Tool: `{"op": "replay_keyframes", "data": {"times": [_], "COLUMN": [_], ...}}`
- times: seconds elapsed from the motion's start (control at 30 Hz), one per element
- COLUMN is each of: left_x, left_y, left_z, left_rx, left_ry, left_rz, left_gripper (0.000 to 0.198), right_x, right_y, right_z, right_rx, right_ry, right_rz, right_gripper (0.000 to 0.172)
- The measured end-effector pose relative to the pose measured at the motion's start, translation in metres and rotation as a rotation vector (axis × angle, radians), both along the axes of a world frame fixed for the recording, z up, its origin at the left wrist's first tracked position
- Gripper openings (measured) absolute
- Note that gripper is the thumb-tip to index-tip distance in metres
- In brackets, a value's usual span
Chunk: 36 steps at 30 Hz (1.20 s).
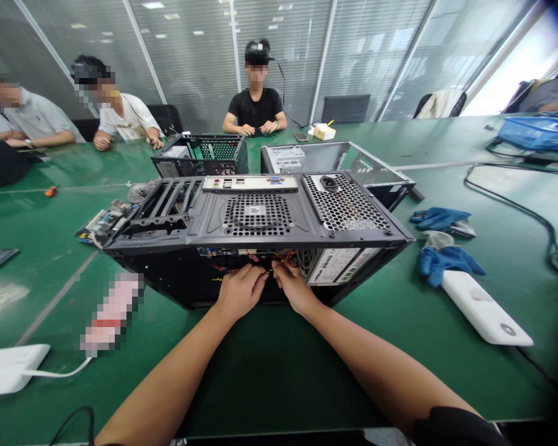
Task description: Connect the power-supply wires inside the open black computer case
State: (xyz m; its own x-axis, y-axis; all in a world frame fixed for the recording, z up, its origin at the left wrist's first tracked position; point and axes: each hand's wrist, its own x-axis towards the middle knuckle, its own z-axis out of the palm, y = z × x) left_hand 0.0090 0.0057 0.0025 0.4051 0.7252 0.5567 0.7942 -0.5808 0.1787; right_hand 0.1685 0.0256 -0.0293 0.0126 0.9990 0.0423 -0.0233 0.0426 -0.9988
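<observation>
PC case sits at 12 o'clock, left hand and right hand pinching thin wire at its near side, gloves just off 3 o'clock edge, table margin at 6.

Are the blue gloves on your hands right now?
No, the left hand and right hand are bare, and the gloves lie on the table.

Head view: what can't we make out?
All in the head view:
Ends of the thin wires: too small, partly covered by left hand and right hand.
Computer case interior: mostly hidden by its frame, hands and shadow.
Power supply label: print too small.
White device: cut off by left edge.
Pink object: pixelated.
</observation>
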Motion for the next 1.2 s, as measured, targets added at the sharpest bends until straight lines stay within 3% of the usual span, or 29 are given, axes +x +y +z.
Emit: {"op": "replay_keyframes", "data": {"times": [0.2, 0.53, 0.8, 1.2], "left_x": [-0.001, 0.003, 0.002, 0.000], "left_y": [0.001, 0.001, 0.001, -0.002], "left_z": [0.000, 0.003, 0.000, -0.005], "left_rx": [0.017, -0.017, -0.042, 0.068], "left_ry": [-0.022, 0.004, -0.002, 0.031], "left_rz": [-0.025, 0.053, -0.011, -0.040], "left_gripper": [0.020, 0.023, 0.023, 0.020], "right_x": [0.001, 0.000, -0.001, 0.002], "right_y": [0.000, 0.002, -0.002, -0.001], "right_z": [0.000, -0.003, 0.005, 0.004], "right_rx": [0.013, 0.009, -0.023, 0.045], "right_ry": [-0.029, -0.065, 0.001, -0.188], "right_rz": [0.004, -0.001, -0.001, -0.033], "right_gripper": [0.039, 0.042, 0.043, 0.043]}}
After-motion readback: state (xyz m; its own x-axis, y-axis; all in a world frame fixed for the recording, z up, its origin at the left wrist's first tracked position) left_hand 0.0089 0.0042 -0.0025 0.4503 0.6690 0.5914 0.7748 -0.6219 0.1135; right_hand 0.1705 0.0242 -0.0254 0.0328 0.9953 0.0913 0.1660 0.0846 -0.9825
